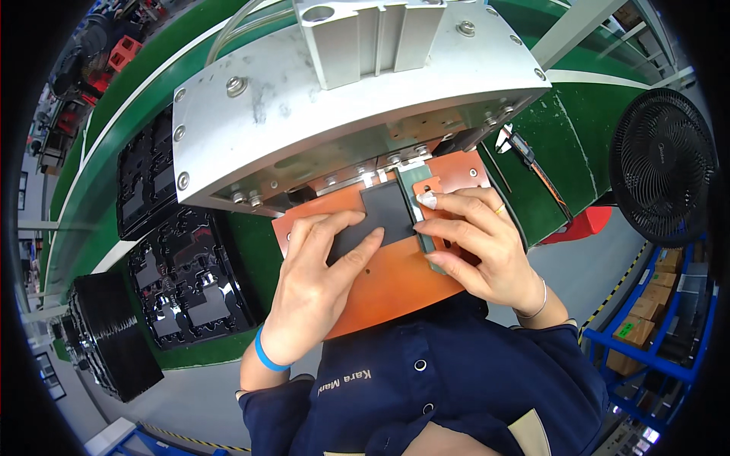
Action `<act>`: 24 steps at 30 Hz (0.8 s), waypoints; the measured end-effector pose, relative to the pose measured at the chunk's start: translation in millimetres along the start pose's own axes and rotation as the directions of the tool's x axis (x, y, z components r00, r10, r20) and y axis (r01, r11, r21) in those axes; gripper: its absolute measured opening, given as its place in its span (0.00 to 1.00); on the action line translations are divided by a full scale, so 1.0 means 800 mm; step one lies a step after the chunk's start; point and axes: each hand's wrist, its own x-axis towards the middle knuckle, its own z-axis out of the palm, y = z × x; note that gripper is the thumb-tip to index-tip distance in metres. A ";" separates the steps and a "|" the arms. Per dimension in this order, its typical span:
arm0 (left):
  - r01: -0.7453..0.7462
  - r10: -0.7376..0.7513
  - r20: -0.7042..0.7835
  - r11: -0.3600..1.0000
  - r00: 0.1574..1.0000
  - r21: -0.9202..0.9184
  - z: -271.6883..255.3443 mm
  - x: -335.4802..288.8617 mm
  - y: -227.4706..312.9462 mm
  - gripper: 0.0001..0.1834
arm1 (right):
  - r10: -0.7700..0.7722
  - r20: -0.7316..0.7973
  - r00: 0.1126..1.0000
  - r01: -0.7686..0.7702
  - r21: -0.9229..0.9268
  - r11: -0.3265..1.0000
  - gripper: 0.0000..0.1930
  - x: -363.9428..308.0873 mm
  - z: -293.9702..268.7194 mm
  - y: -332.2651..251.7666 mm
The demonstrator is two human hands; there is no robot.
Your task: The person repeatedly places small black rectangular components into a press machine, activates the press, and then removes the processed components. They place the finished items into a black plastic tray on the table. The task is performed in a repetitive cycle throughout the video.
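A dark grey flat rectangular piece point(384, 209) lies on an orange plate point(395, 292) under the metal press. My left hand point(312, 262) is curled at its left side, index finger at the edge and thumb on its face. Along the piece's right side runs a narrow green strip point(411, 188), with an orange slotted block beside it. My right hand point(483, 247) has its fingers bent over the strip. Its index fingertip touches a small white piece point(427, 199), and the middle finger and thumb reach the strip's edge. The fingers hide part of the strip.
A silver metal press point(357, 106) overhangs the plate's far side. Black moulded trays point(190, 281) stand on the green bench at left, with stacked black trays point(114, 334) nearer the edge. At right lie a caliper point(532, 163) and a black fan point(661, 163).
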 end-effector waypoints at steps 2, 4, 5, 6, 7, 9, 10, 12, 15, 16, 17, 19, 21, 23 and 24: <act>0.023 -0.022 0.008 1.000 1.000 -0.011 0.000 0.004 -0.001 0.25 | -0.002 0.011 1.000 0.002 -0.004 1.000 0.16 0.000 0.001 0.000; 0.027 -0.027 0.015 1.000 1.000 -0.012 -0.001 0.005 -0.004 0.24 | 0.007 0.023 1.000 -0.007 0.000 1.000 0.17 -0.001 0.002 -0.001; 0.025 -0.025 0.012 1.000 1.000 -0.005 -0.001 0.005 -0.005 0.24 | 0.007 0.027 1.000 -0.007 0.002 1.000 0.17 -0.001 0.002 -0.001; 0.022 -0.022 0.008 1.000 1.000 0.001 -0.001 0.005 -0.005 0.24 | 0.006 0.032 0.999 -0.006 0.002 1.000 0.17 -0.001 0.002 -0.002; 0.020 -0.020 0.003 1.000 1.000 0.008 -0.001 0.005 -0.005 0.24 | 0.007 0.033 0.999 -0.007 0.002 1.000 0.18 -0.002 0.002 -0.003; 0.020 -0.020 0.007 1.000 1.000 0.007 -0.001 0.009 -0.006 0.24 | 0.010 0.040 0.999 -0.010 0.006 1.000 0.18 -0.001 0.001 -0.002; 0.019 -0.020 0.009 1.000 1.000 0.006 -0.001 0.010 -0.006 0.24 | 0.009 0.045 0.999 -0.010 0.003 1.000 0.18 0.000 0.000 -0.002; 0.011 -0.011 0.010 1.000 1.000 0.015 -0.002 0.010 -0.008 0.24 | 0.005 0.053 0.999 -0.004 -0.008 1.000 0.18 -0.001 0.001 -0.003; 0.018 -0.019 0.023 1.000 1.000 0.016 -0.003 0.010 -0.007 0.24 | -0.003 0.075 0.997 0.004 -0.023 1.000 0.20 -0.003 0.002 -0.002; 0.024 -0.025 0.029 1.000 0.999 0.014 -0.003 0.010 -0.006 0.24 | -0.007 0.087 0.996 0.010 -0.035 0.999 0.21 -0.002 0.002 -0.003; 0.027 -0.027 0.031 1.000 0.999 0.015 -0.002 0.009 -0.006 0.24 | -0.009 0.099 0.995 0.014 -0.047 0.999 0.22 -0.001 0.002 -0.005; 0.032 -0.032 0.036 0.999 0.999 0.017 -0.002 0.009 -0.005 0.24 | -0.004 0.140 0.990 0.016 -0.084 0.996 0.26 -0.001 0.001 -0.007; 0.037 -0.038 0.051 0.999 0.998 0.016 -0.004 0.010 -0.005 0.25 | -0.004 0.171 0.985 0.021 -0.101 0.995 0.26 0.001 0.001 -0.008; 0.042 -0.043 0.058 0.999 0.997 0.013 -0.004 0.009 -0.005 0.24 | -0.003 0.190 0.982 0.027 -0.125 0.992 0.27 0.001 0.001 -0.009; 0.044 -0.045 0.058 0.999 0.997 0.011 -0.004 0.009 -0.006 0.24 | -0.003 0.194 0.981 0.031 -0.140 0.990 0.27 0.002 0.001 -0.010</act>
